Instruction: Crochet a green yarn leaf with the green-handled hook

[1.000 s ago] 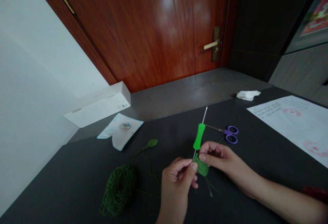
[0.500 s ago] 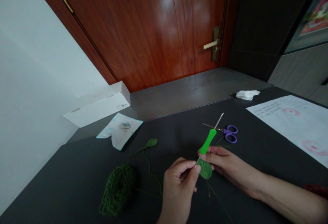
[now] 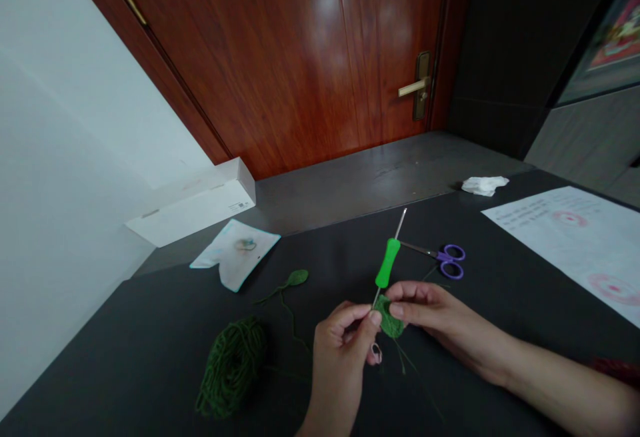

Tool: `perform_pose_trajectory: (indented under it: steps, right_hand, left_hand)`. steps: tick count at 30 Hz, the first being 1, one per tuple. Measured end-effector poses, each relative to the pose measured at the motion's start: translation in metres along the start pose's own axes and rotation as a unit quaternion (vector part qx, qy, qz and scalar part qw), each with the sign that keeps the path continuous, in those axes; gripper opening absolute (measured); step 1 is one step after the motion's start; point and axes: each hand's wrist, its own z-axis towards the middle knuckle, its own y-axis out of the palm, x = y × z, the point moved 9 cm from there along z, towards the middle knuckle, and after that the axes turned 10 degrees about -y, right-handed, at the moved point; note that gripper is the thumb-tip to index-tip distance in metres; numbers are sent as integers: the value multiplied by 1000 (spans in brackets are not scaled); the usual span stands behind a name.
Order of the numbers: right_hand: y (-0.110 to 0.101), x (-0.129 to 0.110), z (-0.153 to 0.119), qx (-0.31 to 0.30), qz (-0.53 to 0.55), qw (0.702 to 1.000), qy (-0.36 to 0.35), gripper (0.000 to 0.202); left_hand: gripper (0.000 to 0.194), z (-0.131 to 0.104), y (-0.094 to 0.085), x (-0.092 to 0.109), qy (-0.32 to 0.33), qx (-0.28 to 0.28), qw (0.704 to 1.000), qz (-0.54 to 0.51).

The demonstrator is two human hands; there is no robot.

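A small, leaf-shaped green crochet piece [image 3: 391,325] is held up between both hands over the dark table. My left hand [image 3: 340,347] pinches its left edge between thumb and forefinger, where the metal shaft of the crochet hook meets the yarn. The hook's green handle [image 3: 387,264] stands nearly upright above, with another metal tip at its top. With thumb and fingers, my right hand [image 3: 425,307] grips the piece's upper right side; it is off the handle. Loose yarn ends hang below. A skein of green yarn [image 3: 231,367] lies left of my left hand.
Purple-handled scissors [image 3: 450,260] lie beyond my right hand. A finished-looking green leaf [image 3: 299,277] with a yarn tail and a white pouch [image 3: 250,257] are at left. Farther off are a white box [image 3: 200,214], crumpled tissue [image 3: 484,186] and a printed sheet [image 3: 575,230].
Both hands have shifted slightly left with the crochet piece. The hook has swung left and stands more upright. My right fingers have moved from by the handle's base onto the piece.
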Motion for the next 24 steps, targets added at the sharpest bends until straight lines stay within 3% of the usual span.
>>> perform_pose_trajectory:
  steps: [13, 24]
  right_hand:
    - [-1, 13, 0, 7, 73, 996, 42, 9]
    - [-3, 0, 3, 5, -14, 1000, -24, 15]
  left_hand:
    - [19, 1, 5, -11, 4, -14, 1000, -6]
    - [18, -2, 3, -3, 21, 2, 1000, 12]
